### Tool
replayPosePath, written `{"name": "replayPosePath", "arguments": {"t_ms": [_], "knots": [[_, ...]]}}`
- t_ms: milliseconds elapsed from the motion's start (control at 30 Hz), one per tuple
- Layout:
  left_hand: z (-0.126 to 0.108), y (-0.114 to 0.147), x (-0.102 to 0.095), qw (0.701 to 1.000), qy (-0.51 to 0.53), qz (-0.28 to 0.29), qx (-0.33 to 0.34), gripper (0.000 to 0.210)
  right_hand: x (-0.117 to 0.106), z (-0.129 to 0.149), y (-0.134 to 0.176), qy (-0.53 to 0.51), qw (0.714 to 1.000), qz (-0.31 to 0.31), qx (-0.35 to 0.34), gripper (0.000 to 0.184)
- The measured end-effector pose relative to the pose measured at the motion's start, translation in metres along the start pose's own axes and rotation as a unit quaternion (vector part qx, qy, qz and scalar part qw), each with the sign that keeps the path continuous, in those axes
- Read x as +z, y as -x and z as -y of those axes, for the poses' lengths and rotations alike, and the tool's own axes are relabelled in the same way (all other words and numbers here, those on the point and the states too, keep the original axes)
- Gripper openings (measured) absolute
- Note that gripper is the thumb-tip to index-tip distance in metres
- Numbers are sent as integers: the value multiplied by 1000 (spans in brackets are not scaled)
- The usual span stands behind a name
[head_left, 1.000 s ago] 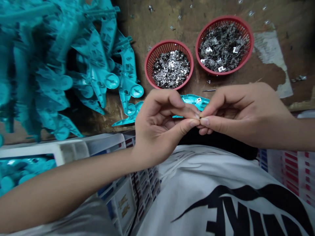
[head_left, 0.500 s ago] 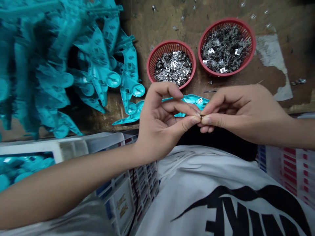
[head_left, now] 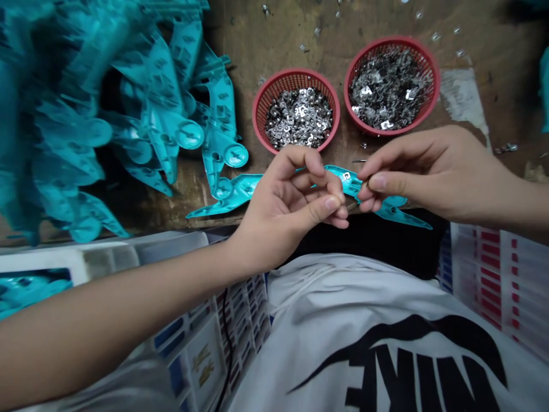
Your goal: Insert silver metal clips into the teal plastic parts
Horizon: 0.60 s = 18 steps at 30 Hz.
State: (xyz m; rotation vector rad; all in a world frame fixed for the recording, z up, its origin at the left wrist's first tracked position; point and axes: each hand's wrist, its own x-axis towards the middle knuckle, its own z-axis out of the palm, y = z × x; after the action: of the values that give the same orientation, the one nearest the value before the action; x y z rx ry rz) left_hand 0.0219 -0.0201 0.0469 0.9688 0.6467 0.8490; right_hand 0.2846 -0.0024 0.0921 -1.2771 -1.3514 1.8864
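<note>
My left hand [head_left: 291,209] is closed, its thumb against the fingertips, and whatever sits between them is hidden. To its right, my right hand [head_left: 429,171] pinches a small metal piece [head_left: 368,183] between thumb and forefinger, mostly covered. The two hands are apart. Beneath them, along the front edge of the table, lies a long turquoise plastic part [head_left: 242,191], its middle partly hidden by my hands. A small shiny metal contact plate [head_left: 346,176] sits on that part. A thin metal rod [head_left: 359,161] lies just behind my right fingertips.
Two red baskets stand behind my hands: the left basket [head_left: 258,117] holds small metal plates, the right basket [head_left: 435,86] metal springs and plates. Turquoise parts [head_left: 150,103] are heaped at left. Plastic crates [head_left: 103,257] flank my lap. Loose metal bits [head_left: 508,148] dot the table.
My hands were together with fingertips meeting at a small piece. Now they have parted; my right hand has moved right and slightly up, pinching a small metal piece.
</note>
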Motion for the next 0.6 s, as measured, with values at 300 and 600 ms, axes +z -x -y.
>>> {"name": "replayPosePath", "arguments": {"t_ms": [300, 600], "knots": [[-8, -6, -5, 1000, -13, -23, -4, 48, -24, -9, -16, 102, 994, 3, -27, 14], [-10, -10, -25, 950, -303, 40, 59, 11, -49, -28, -29, 490, 847, 36, -205, 37]]}}
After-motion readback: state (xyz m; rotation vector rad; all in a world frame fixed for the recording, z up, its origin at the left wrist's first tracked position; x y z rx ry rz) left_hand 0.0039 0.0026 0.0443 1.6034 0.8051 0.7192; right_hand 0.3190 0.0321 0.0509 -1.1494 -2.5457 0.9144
